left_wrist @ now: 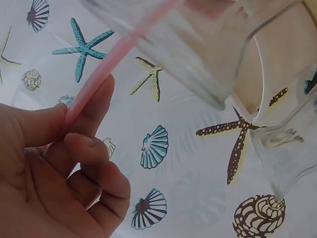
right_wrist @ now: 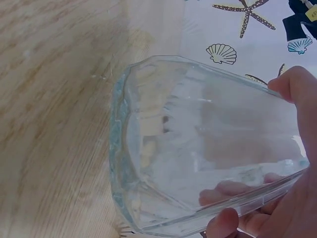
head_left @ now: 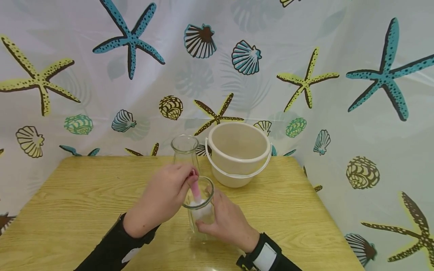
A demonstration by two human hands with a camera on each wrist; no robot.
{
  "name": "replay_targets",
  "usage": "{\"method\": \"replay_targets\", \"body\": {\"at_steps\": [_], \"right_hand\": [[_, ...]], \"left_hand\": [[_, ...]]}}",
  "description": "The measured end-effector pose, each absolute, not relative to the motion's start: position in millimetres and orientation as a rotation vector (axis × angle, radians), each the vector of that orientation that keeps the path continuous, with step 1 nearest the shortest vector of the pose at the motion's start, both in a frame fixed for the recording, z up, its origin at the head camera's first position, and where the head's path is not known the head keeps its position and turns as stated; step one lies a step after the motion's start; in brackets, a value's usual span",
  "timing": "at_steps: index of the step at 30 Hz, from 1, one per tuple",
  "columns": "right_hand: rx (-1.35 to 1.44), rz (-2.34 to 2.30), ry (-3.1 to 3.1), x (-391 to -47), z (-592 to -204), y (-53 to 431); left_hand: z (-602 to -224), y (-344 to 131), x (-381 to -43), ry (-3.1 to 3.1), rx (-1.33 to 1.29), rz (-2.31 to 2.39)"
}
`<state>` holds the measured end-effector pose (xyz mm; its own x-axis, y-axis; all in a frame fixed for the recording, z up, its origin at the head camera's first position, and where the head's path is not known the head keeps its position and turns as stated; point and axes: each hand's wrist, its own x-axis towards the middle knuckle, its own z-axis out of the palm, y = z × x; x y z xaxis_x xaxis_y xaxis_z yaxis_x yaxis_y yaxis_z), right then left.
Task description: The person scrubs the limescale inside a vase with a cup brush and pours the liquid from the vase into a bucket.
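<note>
My left hand (head_left: pixel 166 194) pinches the pink handle (head_left: pixel 195 188) of a bottle brush between thumb and fingers, above the mouth of a clear glass vase (head_left: pixel 190 220). The brush's white head (head_left: pixel 202 211) is down inside the vase. In the left wrist view the slim pink handle (left_wrist: pixel 99 79) runs from the left hand (left_wrist: pixel 74 168) towards the glass. My right hand (head_left: pixel 230 222) grips the vase's side, thumb nearer me. The right wrist view shows the right hand (right_wrist: pixel 287 198) around the vase (right_wrist: pixel 198 134) and its thick faceted base. I cannot tell whether that base touches the table.
Another clear glass vase (head_left: pixel 185 145) stands just behind the hands. To its right is a cream bucket (head_left: pixel 235 177) with its white handle folded down in front. The wooden table (head_left: pixel 84 188) ends at a patterned curtain (head_left: pixel 152 90) behind and at the sides.
</note>
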<state>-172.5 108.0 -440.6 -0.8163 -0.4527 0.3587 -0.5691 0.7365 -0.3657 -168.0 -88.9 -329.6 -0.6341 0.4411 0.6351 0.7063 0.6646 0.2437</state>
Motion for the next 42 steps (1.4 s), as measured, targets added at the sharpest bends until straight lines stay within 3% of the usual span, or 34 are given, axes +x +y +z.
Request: {"method": "replay_targets", "body": {"at_steps": [16,42], "right_hand": [[0.807,0.744,-2.732,-172,-440,109],[0.800,0.728,-2.721,-172,-439,107]], "left_hand": [[-361,-76,-170,-2.464,-0.986,-0.591],[-333,-92,-169,-2.309,-0.833,-0.535]]}}
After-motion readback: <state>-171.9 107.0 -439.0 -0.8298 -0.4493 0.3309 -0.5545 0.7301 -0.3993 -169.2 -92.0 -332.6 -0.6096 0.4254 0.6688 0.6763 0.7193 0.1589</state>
